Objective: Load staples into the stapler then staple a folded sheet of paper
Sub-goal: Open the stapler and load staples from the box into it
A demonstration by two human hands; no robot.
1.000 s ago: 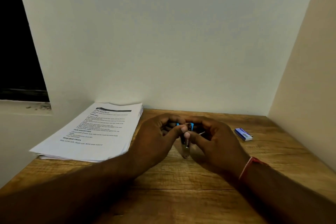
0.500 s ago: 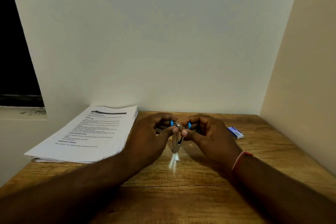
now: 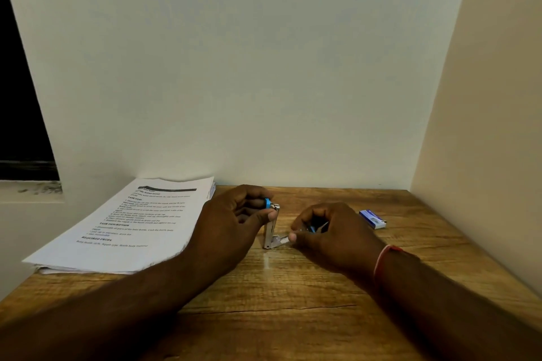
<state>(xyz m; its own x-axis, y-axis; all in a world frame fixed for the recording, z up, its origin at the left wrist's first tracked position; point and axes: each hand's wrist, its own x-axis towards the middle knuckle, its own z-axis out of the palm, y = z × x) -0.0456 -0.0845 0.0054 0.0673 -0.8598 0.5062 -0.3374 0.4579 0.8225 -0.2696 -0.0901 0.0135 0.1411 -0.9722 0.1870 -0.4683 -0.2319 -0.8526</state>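
A small metal stapler (image 3: 270,231) with blue plastic ends is swung wide open in the middle of the wooden desk (image 3: 293,287). My left hand (image 3: 234,226) grips its upright half by the blue top end. My right hand (image 3: 328,231) grips the other half, which lies low over the desk, with the thumb pressing on the metal near the hinge. A small blue and white staple box (image 3: 372,219) lies just right of my right hand. A stack of printed paper (image 3: 129,223) sits at the left of the desk.
A white wall closes the desk at the back and a beige wall (image 3: 481,155) runs along its right side. A dark window opening (image 3: 20,126) with a ledge is at the far left.
The two hands have drawn apart and the stapler has swung from nearly closed to wide open. My right hand moved right and down toward the desk; the view also shifted slightly.
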